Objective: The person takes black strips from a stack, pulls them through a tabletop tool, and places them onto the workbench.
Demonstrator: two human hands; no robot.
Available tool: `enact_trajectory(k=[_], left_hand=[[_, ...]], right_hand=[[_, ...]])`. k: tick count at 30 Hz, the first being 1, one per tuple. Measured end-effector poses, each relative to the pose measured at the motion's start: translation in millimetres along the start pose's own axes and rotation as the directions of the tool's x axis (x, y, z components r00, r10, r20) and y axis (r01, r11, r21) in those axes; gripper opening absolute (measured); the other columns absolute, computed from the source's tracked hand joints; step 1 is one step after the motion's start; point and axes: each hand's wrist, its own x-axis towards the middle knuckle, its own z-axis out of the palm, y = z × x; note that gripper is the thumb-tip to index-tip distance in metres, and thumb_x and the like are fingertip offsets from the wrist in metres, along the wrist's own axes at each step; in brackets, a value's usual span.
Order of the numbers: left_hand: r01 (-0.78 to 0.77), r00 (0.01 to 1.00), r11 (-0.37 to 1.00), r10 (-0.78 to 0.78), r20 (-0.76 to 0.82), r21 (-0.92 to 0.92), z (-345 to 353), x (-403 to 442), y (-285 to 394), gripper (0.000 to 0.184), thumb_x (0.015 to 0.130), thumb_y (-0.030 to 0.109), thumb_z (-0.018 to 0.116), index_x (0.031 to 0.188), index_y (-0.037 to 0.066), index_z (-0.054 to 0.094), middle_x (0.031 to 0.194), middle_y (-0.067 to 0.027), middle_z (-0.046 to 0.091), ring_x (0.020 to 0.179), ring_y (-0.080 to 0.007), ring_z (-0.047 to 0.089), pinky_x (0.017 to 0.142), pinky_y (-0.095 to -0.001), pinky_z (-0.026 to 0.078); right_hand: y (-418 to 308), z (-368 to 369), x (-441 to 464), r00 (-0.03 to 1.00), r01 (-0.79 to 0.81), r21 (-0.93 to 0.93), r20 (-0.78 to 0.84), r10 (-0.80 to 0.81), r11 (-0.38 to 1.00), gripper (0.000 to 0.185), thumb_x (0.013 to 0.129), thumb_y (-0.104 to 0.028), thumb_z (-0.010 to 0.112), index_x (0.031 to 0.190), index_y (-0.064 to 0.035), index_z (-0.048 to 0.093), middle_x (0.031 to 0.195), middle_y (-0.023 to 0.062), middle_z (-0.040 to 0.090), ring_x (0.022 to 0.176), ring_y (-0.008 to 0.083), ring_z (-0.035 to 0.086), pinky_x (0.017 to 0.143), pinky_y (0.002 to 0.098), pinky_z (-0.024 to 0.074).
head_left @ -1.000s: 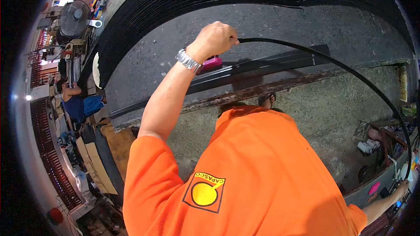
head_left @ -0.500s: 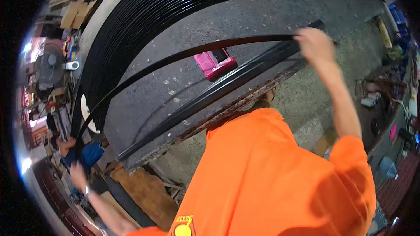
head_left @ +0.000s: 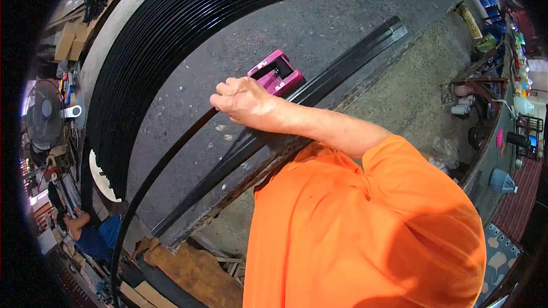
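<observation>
My right hand (head_left: 242,102) is closed around the upper end of a long, flexible black strip (head_left: 165,159). From there the strip bows down and left past the table's end, out of the bottom of the view. My left hand is out of view. Just behind my right wrist, a magenta block-shaped object (head_left: 293,82) with a dark hollow rests on the dark worktable (head_left: 319,28). Straight black strips (head_left: 348,60) lie along the table's near edge, partly covered by my forearm.
Many black strips (head_left: 171,28) lie side by side in a wide arc across the table's far side. Another person (head_left: 94,234) is low at the left, near a fan (head_left: 45,114). Brown sheet material (head_left: 194,274) lies below the table's left end. Shelving with clutter stands right.
My right hand has swept left across the table with the strip's end, from the right end to beside the magenta object. My left hand has dropped out of view.
</observation>
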Motion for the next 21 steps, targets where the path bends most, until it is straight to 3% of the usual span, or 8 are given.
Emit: enact_trajectory(k=[9, 11, 15, 18, 21], left_hand=[[-0.017, 0.996, 1.0, 0.016, 0.09, 0.014, 5.4, -4.3, 17.1, 0.041, 0.092, 0.032, 0.054, 0.109, -0.003, 0.065, 0.106, -0.0286, 0.065, 0.093, -0.0464, 0.061, 0.081, -0.0517, 0.048], [-0.042, 0.993, 0.999, 0.041, 0.107, 0.009, 6.2, -2.3, 23.5, 0.041, 0.092, 0.032, 0.054, 0.111, -0.003, 0.065, 0.107, -0.0286, 0.065, 0.094, -0.0465, 0.061, 0.081, -0.0516, 0.048], [-0.173, 0.977, 0.985, 0.174, 0.121, -0.023, 21.5, -3.9, 52.8, 0.042, 0.092, 0.032, 0.055, 0.113, -0.003, 0.064, 0.109, -0.0286, 0.065, 0.096, -0.0467, 0.06, 0.083, -0.0512, 0.048], [-0.409, 0.912, 0.911, 0.409, 0.002, 0.054, 53.7, -16.8, 93.2, 0.038, 0.089, 0.033, 0.058, 0.088, -0.003, 0.069, 0.094, -0.0278, 0.068, 0.086, -0.0462, 0.065, 0.078, -0.053, 0.051], [-0.368, 0.93, 0.929, 0.367, 0.038, 0.045, 96.7, -24.2, 133.6, 0.032, 0.088, 0.032, 0.061, 0.095, 0.002, 0.07, 0.099, -0.0257, 0.068, 0.092, -0.0445, 0.065, 0.08, -0.0534, 0.051]], right_hand=[[50.1, -19.5, -32.0, 0.999, -0.039, -0.174, 0.026, 0.045, 0.984, 0.014, 0.071, -0.007, 0.068, 0.081, -0.0085, 0.058, 0.078, 0.0086, 0.058, 0.077, 0.0289, 0.063, 0.069, 0.0402, 0.053], [72.6, -37.4, -44.8, 0.999, -0.051, -0.118, -0.003, 0.052, 0.992, 0.011, 0.072, -0.008, 0.069, 0.08, -0.0103, 0.061, 0.076, 0.007, 0.059, 0.075, 0.0276, 0.064, 0.066, 0.0399, 0.0533], [116.5, -75.5, -72.6, 0.994, -0.096, -0.34, 0.011, 0.106, 0.936, 0.011, 0.074, -0.011, 0.07, 0.082, -0.0108, 0.061, 0.077, 0.007, 0.06, 0.074, 0.0285, 0.064, 0.066, 0.041, 0.0536], [148.9, -114.6, -94.3, 0.989, -0.11, -0.438, 0.04, 0.141, 0.892, 0.009, 0.077, -0.011, 0.069, 0.083, -0.0104, 0.061, 0.077, 0.0076, 0.06, 0.075, 0.0285, 0.065, 0.066, 0.0412, 0.0536], [184.7, -150.3, -118.3, 0.991, -0.102, -0.525, 0.017, 0.13, 0.845, 0.008, 0.081, -0.014, 0.068, 0.083, -0.0101, 0.061, 0.077, 0.0081, 0.061, 0.076, 0.0293, 0.065, 0.066, 0.0416, 0.0534]])
